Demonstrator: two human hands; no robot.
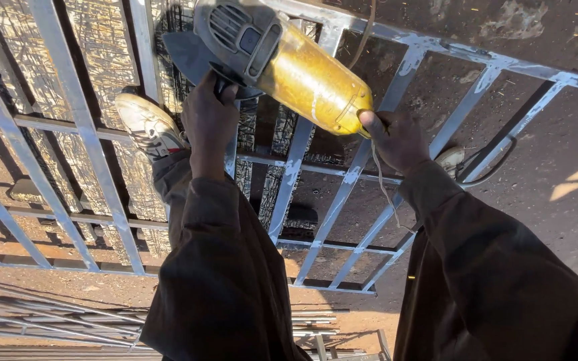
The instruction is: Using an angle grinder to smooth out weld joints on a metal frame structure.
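Rods, far left bottom: we note a bundle of thin metal rods (48,321) lying on the ground, below the frame's lower edge.
Frame: we see a grey metal grille frame (88,140) of welded bars lying flat over the dirt, reaching from the left edge to the upper right.
Shoe: a worn light-coloured shoe (147,124) rests on the bars just left of our left forearm.
Left hand: our left hand (209,120) is clenched around the dark side handle of the grinder, knuckles up, sleeve running down to the bottom of the view.
Angle grinder: the angle grinder (282,60) sits between both hands at top centre, above the frame; grey head to the left, yellow body slanting down to the right. Its dark guard (188,57) shows just left of the head. We cannot tell whether the disc touches the bars.
Right hand: our right hand (399,140) grips the rear end of the yellow body, fingers wrapped over its edge.
Cord: a thin cord (386,194) hangs beneath the right hand.
Ground, right: bare brown dirt (556,167) with a patch of sunlight.
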